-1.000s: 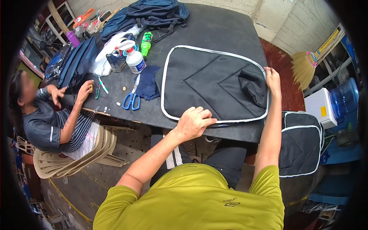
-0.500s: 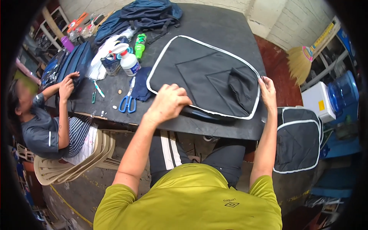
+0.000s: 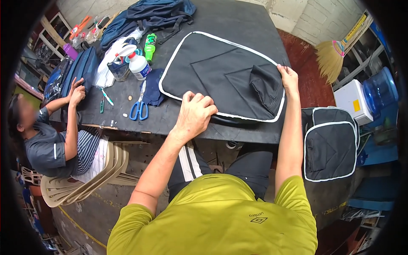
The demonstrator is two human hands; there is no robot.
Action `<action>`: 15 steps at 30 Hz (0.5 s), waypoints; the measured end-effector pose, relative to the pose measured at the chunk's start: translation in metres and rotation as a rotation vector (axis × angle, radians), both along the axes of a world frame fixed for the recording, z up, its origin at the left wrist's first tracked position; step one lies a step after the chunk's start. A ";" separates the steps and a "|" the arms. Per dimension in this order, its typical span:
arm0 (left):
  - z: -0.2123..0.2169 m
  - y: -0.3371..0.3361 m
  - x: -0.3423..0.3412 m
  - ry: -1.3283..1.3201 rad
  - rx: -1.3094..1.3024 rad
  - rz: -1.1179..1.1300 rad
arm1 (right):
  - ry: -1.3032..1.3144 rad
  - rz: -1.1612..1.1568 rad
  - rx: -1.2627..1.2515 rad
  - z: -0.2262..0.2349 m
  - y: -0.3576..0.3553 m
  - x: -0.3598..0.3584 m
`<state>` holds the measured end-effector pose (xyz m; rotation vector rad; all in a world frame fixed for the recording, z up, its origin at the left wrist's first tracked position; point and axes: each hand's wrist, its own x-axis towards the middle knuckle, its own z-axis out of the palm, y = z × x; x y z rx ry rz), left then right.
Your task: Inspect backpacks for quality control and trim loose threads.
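Observation:
A black fabric bag (image 3: 212, 63) with white piping lies flat on the dark table, with stitched angled lines and a bunched pocket on its right part. My left hand (image 3: 195, 111) is closed on its near edge, fingers curled over the white piping. At the bag's right edge, my right hand (image 3: 290, 80) pinches the piping near the far right corner. Left of the bag are blue-handled scissors (image 3: 139, 109), a dark blue cloth (image 3: 154, 89), a white spray bottle (image 3: 139, 67) and a green bottle (image 3: 150, 49).
A co-worker (image 3: 46, 140) sits at the left on stacked plastic chairs (image 3: 102, 170), hands at a blue backpack (image 3: 80, 72). More dark blue bags (image 3: 144, 19) lie at the back. Black bags with white piping (image 3: 331, 148) stand at my right, near a broom (image 3: 331, 61) and water jug (image 3: 380, 95).
The view has shifted a little, and the bag sits slightly higher in it. My left hand has slid slightly right along the near edge. The co-worker's hands have come together by the blue backpack.

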<state>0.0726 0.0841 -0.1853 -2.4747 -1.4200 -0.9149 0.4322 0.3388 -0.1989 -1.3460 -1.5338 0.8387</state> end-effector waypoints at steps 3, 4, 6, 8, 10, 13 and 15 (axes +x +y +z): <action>0.015 0.012 -0.005 0.032 0.172 0.118 | 0.322 -0.241 0.204 -0.015 -0.017 0.007; 0.024 0.021 -0.011 0.065 0.194 0.181 | 0.415 -0.277 0.219 -0.021 -0.025 0.014; 0.025 0.037 -0.036 0.011 0.244 0.314 | 0.552 -0.305 0.112 -0.014 -0.064 -0.020; 0.028 0.047 -0.045 -0.062 0.236 0.448 | 0.476 -0.278 -0.052 -0.010 -0.110 -0.045; 0.032 0.044 -0.042 -0.193 0.184 0.404 | 0.552 -0.093 -0.309 -0.007 -0.155 -0.064; 0.036 0.026 -0.002 -0.402 0.119 0.262 | 0.380 -0.011 -0.104 -0.027 -0.198 -0.088; 0.022 0.022 -0.003 -0.318 -0.023 0.461 | 0.293 0.036 0.036 -0.035 -0.209 -0.093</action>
